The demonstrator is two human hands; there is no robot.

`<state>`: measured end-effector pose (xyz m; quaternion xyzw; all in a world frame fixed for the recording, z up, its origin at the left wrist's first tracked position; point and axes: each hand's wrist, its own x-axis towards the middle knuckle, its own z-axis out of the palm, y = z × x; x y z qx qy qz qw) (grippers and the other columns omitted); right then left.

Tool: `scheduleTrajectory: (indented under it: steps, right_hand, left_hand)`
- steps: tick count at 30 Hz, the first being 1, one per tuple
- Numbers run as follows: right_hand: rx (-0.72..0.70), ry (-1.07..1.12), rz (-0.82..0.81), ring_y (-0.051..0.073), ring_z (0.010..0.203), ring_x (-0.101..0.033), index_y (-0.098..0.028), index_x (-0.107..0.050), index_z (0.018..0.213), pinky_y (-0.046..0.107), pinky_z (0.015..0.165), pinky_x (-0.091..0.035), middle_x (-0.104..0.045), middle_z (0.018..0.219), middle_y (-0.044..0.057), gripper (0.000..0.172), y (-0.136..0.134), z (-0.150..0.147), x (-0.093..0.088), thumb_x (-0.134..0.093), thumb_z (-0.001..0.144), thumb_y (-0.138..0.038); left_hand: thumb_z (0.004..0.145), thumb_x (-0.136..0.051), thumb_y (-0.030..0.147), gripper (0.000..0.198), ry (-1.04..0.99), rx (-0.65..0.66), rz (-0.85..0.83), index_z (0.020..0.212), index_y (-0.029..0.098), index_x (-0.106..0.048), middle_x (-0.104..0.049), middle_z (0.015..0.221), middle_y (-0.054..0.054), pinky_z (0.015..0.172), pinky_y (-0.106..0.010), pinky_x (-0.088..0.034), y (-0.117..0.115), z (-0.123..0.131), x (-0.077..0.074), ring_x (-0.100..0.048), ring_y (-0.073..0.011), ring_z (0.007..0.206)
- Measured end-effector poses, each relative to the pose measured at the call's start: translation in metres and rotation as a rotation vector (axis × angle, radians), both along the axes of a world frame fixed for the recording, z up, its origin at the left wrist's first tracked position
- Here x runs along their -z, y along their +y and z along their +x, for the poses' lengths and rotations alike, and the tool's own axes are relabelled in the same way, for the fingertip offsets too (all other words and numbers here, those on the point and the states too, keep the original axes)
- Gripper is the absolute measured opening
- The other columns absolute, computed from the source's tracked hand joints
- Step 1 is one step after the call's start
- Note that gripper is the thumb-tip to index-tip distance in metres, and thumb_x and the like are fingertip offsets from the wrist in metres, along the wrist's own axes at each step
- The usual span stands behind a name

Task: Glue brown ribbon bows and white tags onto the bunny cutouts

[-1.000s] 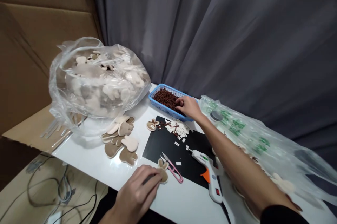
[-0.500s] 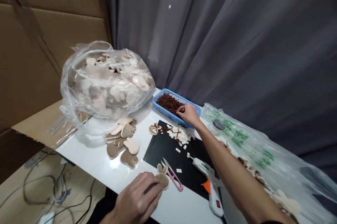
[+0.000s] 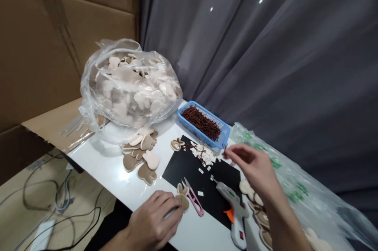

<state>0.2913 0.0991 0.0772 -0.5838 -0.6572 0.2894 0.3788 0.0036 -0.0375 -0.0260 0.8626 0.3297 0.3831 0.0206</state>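
My left hand [image 3: 158, 217] is closed on a brown bunny-shaped felt piece [image 3: 183, 202] with a pale edge, low over the white table. Its ears point away from me. My right hand [image 3: 248, 160] pinches a small dark-brown ribbon bow [image 3: 225, 152] above the black sheet's far right corner. Behind it, a blue basket [image 3: 183, 122] holds a heap of similar brown bows [image 3: 203, 123]. Pink thread snips [image 3: 195, 200] lie just right of the felt piece. A white glue gun [image 3: 233, 200] with an orange trigger rests under my right forearm's left side.
White labels [image 3: 205, 154] are scattered on the black sheet [image 3: 189, 172], beside a bunny with a bow [image 3: 177, 144]. Loose bunny pieces [image 3: 147, 173] lie at left before a bulging clear bag [image 3: 132, 89]. Another plastic bag [image 3: 295, 180] and finished-looking bunnies [image 3: 261, 217] lie right.
My right hand has come out of the blue basket with a brown bow, moving right and toward me. My left hand keeps its hold on the bunny piece. The view has shifted slightly.
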Motion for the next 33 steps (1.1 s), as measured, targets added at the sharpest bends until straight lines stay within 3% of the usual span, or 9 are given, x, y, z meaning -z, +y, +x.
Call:
scheduleTrajectory:
  steps: [5,9,13,17,19,23,27,30,33]
  right_hand:
    - [0.213,0.123,-0.058,0.027,0.066,-0.077,-0.02,-0.079,0.085,0.035,0.062,-0.065,-0.081,0.078,0.011,0.046,-0.111,-0.024,0.041,-0.084,0.08,-0.066]
    - [0.37,0.125,-0.046,0.027,0.071,-0.079,-0.019,-0.08,0.098,0.033,0.063,-0.065,-0.082,0.082,0.012,0.047,-0.148,-0.054,0.078,-0.073,0.09,-0.066]
    - [0.469,0.01,-0.02,0.025,0.063,-0.075,-0.019,-0.081,0.103,0.032,0.06,-0.06,-0.08,0.077,0.009,0.044,-0.155,-0.064,0.099,-0.066,0.095,-0.059]
    - [0.395,-0.038,-0.023,0.023,0.065,-0.074,-0.021,-0.081,0.105,0.031,0.063,-0.058,-0.08,0.081,0.007,0.036,-0.158,-0.062,0.103,-0.062,0.101,-0.051]
    - [0.419,-0.036,0.065,0.024,0.074,-0.075,-0.021,-0.08,0.103,0.033,0.07,-0.059,-0.081,0.087,0.009,0.033,-0.159,-0.058,0.102,-0.061,0.105,-0.047]
    - [0.663,-0.242,0.218,0.034,0.105,-0.069,-0.021,-0.076,0.111,0.046,0.095,-0.053,-0.077,0.108,0.016,0.036,-0.157,-0.035,0.103,-0.057,0.107,-0.051]
    - [0.76,-0.379,0.051,0.038,0.094,-0.065,-0.015,-0.059,0.146,0.048,0.089,-0.048,-0.071,0.102,0.014,0.068,-0.157,-0.008,0.109,-0.056,0.102,-0.066]
    - [0.708,-0.29,-0.052,0.033,0.08,-0.065,-0.016,-0.05,0.154,0.041,0.079,-0.048,-0.07,0.093,0.008,0.07,-0.157,-0.001,0.112,-0.054,0.103,-0.064]
    - [0.674,-0.164,-0.108,0.034,0.088,-0.072,-0.017,-0.041,0.16,0.04,0.078,-0.051,-0.074,0.103,0.01,0.074,-0.156,-0.003,0.11,-0.052,0.104,-0.064]
  left_hand:
    - [0.093,-0.06,0.006,0.031,0.014,0.011,0.013,0.123,0.014,-0.068,-0.079,0.106,-0.011,0.089,-0.039,-0.058,0.003,0.001,0.001,-0.071,-0.0246,0.1]
    - [0.093,-0.056,0.004,0.043,0.04,0.02,-0.01,0.133,0.014,-0.066,-0.079,0.109,-0.011,0.091,-0.038,-0.058,0.005,0.001,-0.001,-0.071,-0.0243,0.102]
    - [0.095,-0.054,0.004,0.04,0.063,-0.004,-0.001,0.131,0.013,-0.069,-0.079,0.11,-0.011,0.092,-0.038,-0.058,0.007,0.003,-0.005,-0.071,-0.0241,0.102]
    - [0.098,-0.054,0.004,0.032,0.058,-0.022,0.047,0.122,0.013,-0.073,-0.08,0.111,-0.011,0.093,-0.038,-0.057,0.01,0.003,-0.005,-0.071,-0.0242,0.102]
    - [0.098,-0.056,0.005,0.034,0.053,-0.025,0.051,0.127,0.014,-0.073,-0.08,0.114,-0.011,0.096,-0.038,-0.057,0.012,0.002,0.0,-0.072,-0.0237,0.105]
    - [0.101,-0.057,0.009,0.04,0.029,-0.018,0.03,0.138,0.019,-0.071,-0.081,0.121,-0.011,0.101,-0.04,-0.057,0.014,0.001,0.012,-0.073,-0.0251,0.114]
    - [0.102,-0.058,0.011,0.04,0.04,-0.011,0.049,0.139,0.019,-0.072,-0.081,0.121,-0.011,0.099,-0.04,-0.059,0.015,0.003,0.011,-0.074,-0.0263,0.113]
    - [0.101,-0.059,0.01,0.04,0.079,0.003,0.074,0.138,0.018,-0.072,-0.082,0.119,-0.01,0.095,-0.039,-0.06,0.017,0.003,0.003,-0.074,-0.0259,0.108]
    - [0.101,-0.058,0.011,0.039,0.096,-0.003,0.081,0.137,0.018,-0.072,-0.082,0.118,-0.011,0.094,-0.039,-0.06,0.017,0.004,0.0,-0.074,-0.0259,0.108]
